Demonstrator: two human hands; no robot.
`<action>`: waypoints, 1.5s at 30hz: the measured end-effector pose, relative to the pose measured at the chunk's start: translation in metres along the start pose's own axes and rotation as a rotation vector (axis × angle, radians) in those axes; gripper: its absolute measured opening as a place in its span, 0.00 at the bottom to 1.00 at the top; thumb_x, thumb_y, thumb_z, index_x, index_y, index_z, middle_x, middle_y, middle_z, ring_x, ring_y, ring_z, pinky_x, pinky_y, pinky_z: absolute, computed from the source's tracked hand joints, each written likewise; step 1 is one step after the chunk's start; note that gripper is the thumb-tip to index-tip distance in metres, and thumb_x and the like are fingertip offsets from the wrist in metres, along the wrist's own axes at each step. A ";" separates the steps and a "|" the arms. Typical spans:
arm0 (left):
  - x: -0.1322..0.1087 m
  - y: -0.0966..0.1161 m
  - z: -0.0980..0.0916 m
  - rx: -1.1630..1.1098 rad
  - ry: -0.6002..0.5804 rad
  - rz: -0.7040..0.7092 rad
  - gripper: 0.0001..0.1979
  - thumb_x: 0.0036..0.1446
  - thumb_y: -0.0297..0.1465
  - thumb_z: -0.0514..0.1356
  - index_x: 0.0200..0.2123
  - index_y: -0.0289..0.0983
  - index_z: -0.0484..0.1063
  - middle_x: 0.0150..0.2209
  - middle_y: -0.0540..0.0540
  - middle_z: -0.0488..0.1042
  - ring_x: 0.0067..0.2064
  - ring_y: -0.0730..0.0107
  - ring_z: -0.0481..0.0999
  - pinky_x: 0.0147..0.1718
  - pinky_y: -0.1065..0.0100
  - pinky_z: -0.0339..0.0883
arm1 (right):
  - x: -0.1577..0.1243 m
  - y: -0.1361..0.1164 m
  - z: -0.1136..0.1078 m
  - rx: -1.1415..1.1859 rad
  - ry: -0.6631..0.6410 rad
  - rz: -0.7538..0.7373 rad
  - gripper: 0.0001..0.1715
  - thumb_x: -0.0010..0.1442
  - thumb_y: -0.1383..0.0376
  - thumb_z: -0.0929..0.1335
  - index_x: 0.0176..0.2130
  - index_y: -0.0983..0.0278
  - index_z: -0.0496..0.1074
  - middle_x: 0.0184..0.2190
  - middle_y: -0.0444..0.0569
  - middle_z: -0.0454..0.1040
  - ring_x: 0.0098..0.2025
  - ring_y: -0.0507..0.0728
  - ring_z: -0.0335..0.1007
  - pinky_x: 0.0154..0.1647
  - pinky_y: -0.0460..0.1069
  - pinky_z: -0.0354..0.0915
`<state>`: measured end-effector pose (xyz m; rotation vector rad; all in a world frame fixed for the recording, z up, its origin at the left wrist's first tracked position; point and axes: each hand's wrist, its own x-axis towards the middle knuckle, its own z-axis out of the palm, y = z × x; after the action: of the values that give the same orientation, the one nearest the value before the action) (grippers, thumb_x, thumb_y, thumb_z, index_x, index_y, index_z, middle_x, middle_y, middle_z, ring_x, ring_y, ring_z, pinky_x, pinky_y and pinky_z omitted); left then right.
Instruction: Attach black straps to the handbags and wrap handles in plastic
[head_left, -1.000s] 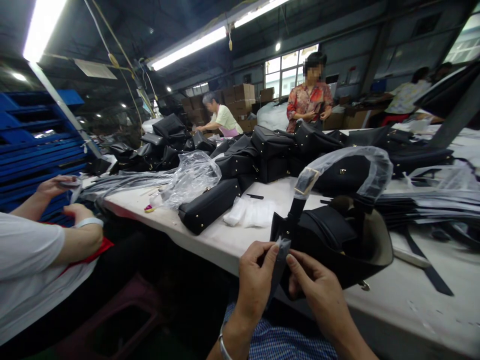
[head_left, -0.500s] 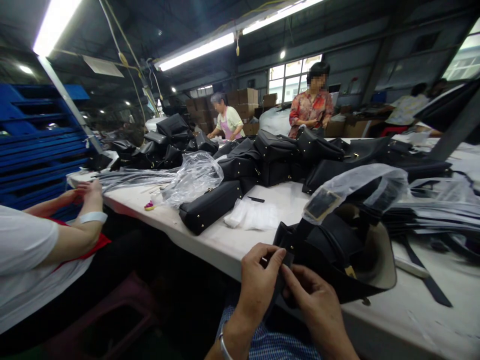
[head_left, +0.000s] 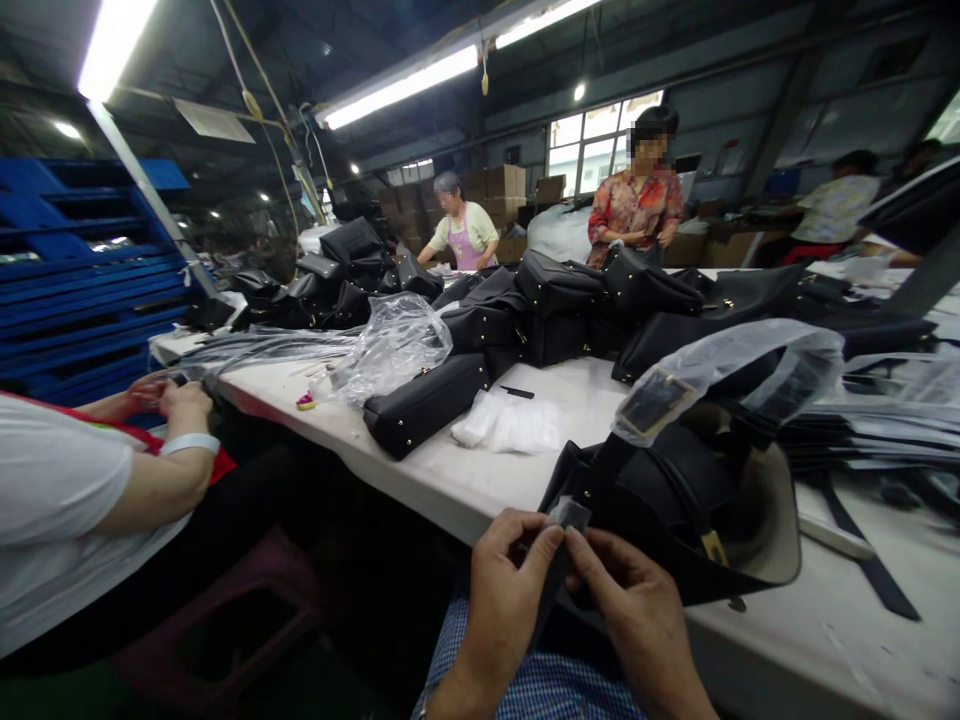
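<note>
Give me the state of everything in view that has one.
Left hand: pinching plastic film
Right hand: pinching the same film
Black handbag: open
Handbag handle: wrapped in clear plastic
Loose plastic sheeting: crumpled
Black bags: heaped
Fluorescent lamp: lit
Blue pallets: stacked

Black leather-look handbag (head_left: 679, 560) right at the white table's (head_left: 581, 400) edge, mouth open, pale lining showing. Its arched handle (head_left: 742, 345) is totally sleeved in cloudy plastic, gold-framed buckle (head_left: 658, 402) included. Small translucent film piece (head_left: 571, 513) up front.
</note>
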<state>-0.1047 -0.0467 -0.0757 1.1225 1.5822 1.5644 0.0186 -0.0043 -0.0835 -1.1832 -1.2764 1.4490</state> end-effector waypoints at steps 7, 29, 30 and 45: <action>-0.002 0.001 0.004 0.123 0.113 0.185 0.08 0.64 0.32 0.61 0.34 0.36 0.79 0.34 0.45 0.78 0.37 0.65 0.77 0.39 0.68 0.71 | 0.003 -0.004 -0.007 -0.032 -0.125 -0.056 0.32 0.59 0.42 0.69 0.39 0.68 0.80 0.19 0.46 0.73 0.20 0.51 0.63 0.23 0.45 0.61; -0.002 0.000 -0.019 0.917 -0.017 1.133 0.12 0.66 0.21 0.55 0.49 0.22 0.74 0.37 0.36 0.80 0.33 0.60 0.80 0.28 0.65 0.77 | 0.002 -0.006 -0.005 -0.130 -0.105 -0.084 0.27 0.56 0.44 0.72 0.28 0.65 0.78 0.19 0.46 0.73 0.23 0.53 0.69 0.25 0.45 0.64; -0.003 0.000 -0.019 0.929 -0.026 1.129 0.13 0.66 0.20 0.55 0.50 0.22 0.73 0.39 0.36 0.80 0.33 0.60 0.80 0.28 0.64 0.78 | 0.002 -0.006 -0.006 -0.140 -0.102 -0.092 0.27 0.57 0.44 0.72 0.27 0.65 0.77 0.19 0.45 0.73 0.23 0.53 0.68 0.25 0.45 0.63; -0.018 0.009 -0.027 -0.269 -0.349 -0.346 0.23 0.65 0.45 0.58 0.41 0.29 0.80 0.31 0.42 0.79 0.30 0.71 0.76 0.32 0.71 0.72 | 0.008 -0.010 -0.013 -0.104 -0.195 -0.090 0.24 0.60 0.47 0.71 0.28 0.65 0.78 0.18 0.45 0.73 0.20 0.49 0.63 0.22 0.43 0.59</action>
<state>-0.1199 -0.0758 -0.0667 0.8631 1.2145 1.2302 0.0300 0.0073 -0.0754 -1.0571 -1.5349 1.4745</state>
